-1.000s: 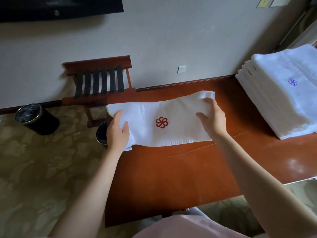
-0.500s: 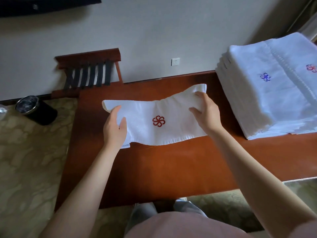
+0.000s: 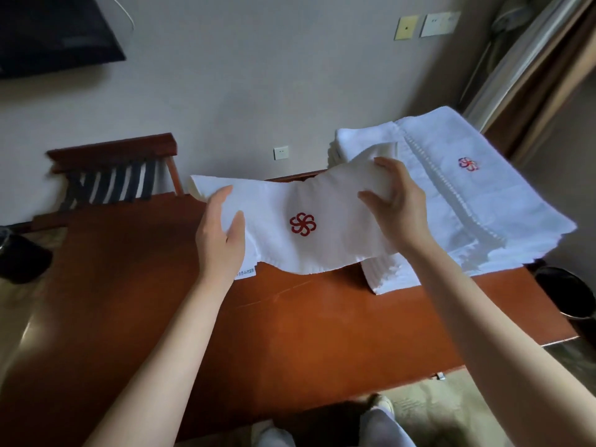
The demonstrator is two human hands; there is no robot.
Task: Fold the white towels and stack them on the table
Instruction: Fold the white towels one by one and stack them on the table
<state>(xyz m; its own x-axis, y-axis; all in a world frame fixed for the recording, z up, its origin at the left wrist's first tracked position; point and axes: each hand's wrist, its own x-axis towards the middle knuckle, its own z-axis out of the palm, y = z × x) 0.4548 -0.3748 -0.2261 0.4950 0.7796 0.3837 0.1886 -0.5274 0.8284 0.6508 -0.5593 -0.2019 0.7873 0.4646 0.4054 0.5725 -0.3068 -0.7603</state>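
Note:
A folded white towel (image 3: 322, 240) with a red flower emblem hangs in the air above the brown wooden table (image 3: 290, 333). My left hand (image 3: 219, 237) grips its left end, thumb on top. My right hand (image 3: 400, 208) holds its right end with curled fingers, over the near left corner of the stack. A stack of folded white towels (image 3: 483, 221) lies on the right part of the table; its top towel carries a red and blue emblem.
A wooden luggage rack (image 3: 113, 179) with dark straps stands against the wall at the back left. A black bin (image 3: 19, 256) sits on the floor at far left, another dark bin (image 3: 567, 291) at the right past the table's end.
Both hands have lifted the folded towel off the table and carried it rightward; its right end now reaches over the stack. The view has swung right too.

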